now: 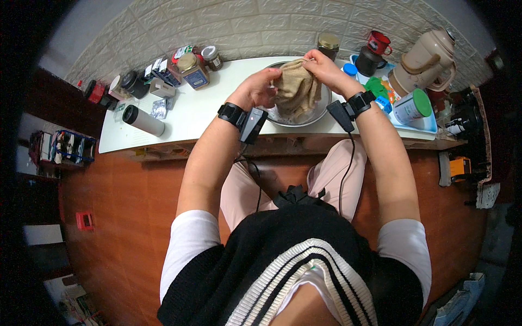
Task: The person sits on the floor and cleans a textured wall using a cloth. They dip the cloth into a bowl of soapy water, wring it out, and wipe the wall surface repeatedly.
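A wet-looking tan cloth [297,89] hangs in folds over a round metal basin [325,106] on the white tabletop. My right hand [324,70] pinches the cloth's upper right edge between thumb and fingers. On the other side, my left hand [261,87] grips its upper left edge, with the thumb on top and the fingers partly hidden. Whitish, sudsy water [281,116] shows in the basin below the cloth. The cloth's lower end reaches down to the water, and it covers much of the basin's inside.
Left of the basin stand a lidded jar [193,72], a small white box [162,87] and a grey tumbler [143,121]. On the right, a blue tray [424,127] holds a thermos jug [424,61], a green-lidded canister [412,106] and a dark mug [368,61]. Another jar [328,45] stands behind.
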{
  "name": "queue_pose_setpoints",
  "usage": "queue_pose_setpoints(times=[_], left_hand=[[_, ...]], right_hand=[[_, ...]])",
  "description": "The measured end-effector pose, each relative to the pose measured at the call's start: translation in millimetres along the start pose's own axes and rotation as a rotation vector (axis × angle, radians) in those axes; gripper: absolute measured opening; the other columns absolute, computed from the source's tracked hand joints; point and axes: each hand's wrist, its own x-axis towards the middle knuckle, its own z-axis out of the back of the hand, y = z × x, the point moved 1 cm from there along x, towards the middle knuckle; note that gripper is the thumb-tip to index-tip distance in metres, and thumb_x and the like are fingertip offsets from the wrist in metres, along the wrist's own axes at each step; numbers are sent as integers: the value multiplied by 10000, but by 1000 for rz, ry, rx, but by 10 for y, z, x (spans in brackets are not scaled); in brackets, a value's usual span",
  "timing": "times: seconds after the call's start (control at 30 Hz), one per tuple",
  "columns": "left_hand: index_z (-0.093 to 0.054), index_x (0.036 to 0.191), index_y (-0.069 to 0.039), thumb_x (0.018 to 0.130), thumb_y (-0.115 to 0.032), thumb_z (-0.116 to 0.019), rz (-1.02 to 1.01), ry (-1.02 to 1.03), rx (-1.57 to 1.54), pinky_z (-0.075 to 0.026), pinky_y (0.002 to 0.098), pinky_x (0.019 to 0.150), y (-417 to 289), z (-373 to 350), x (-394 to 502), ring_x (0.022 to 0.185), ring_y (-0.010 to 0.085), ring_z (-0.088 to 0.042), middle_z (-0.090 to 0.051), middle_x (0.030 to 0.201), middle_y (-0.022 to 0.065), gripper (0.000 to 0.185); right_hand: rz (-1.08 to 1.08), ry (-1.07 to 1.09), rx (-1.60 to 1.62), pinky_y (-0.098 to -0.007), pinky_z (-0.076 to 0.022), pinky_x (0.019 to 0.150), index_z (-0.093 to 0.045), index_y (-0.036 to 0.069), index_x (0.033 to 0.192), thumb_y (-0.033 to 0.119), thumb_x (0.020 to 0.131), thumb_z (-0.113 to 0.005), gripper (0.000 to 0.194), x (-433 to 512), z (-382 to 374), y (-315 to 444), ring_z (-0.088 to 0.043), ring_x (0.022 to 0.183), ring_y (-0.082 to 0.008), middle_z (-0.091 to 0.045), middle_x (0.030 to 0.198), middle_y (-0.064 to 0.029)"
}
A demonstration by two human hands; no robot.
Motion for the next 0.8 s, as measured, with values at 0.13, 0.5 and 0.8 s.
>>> queue_pose_setpoints(times=[0.13, 0.5, 0.8], left_hand=[[-521, 1111, -146, 935, -272, -512, -58, 88, -127, -450, 667, 803, -281, -74, -158, 1043, 288, -527, -528, 1187, 68, 217], [-517, 1129, -43, 946, -222, -493, -18, -48, -253, -555, 397, 719, -346, -33, -14, 956, 259, -564, -584, 1066, 138, 258], [-289, 1362, -23, 941, -236, -455, 85, -159, -138, -451, 625, 877, 53, 27, 68, 1312, 388, -209, -169, 1437, 217, 501]], right_hand=[[115, 113, -275, -302, -457, 781, -521, 25, 1109, 394, 770, -716, 537, -16, -12, 0, -562, 904, -172, -619, 986, -106], [-53, 222, 32, -257, -437, 832, -539, 5, 1185, 100, 869, -535, 330, -1, 18, -53, -537, 931, -94, -603, 1057, -15], [-140, 458, -1058, -394, -478, 832, -577, 50, 1062, 153, 615, -789, 506, 282, -416, -705, -592, 984, -348, -636, 1013, -175]])
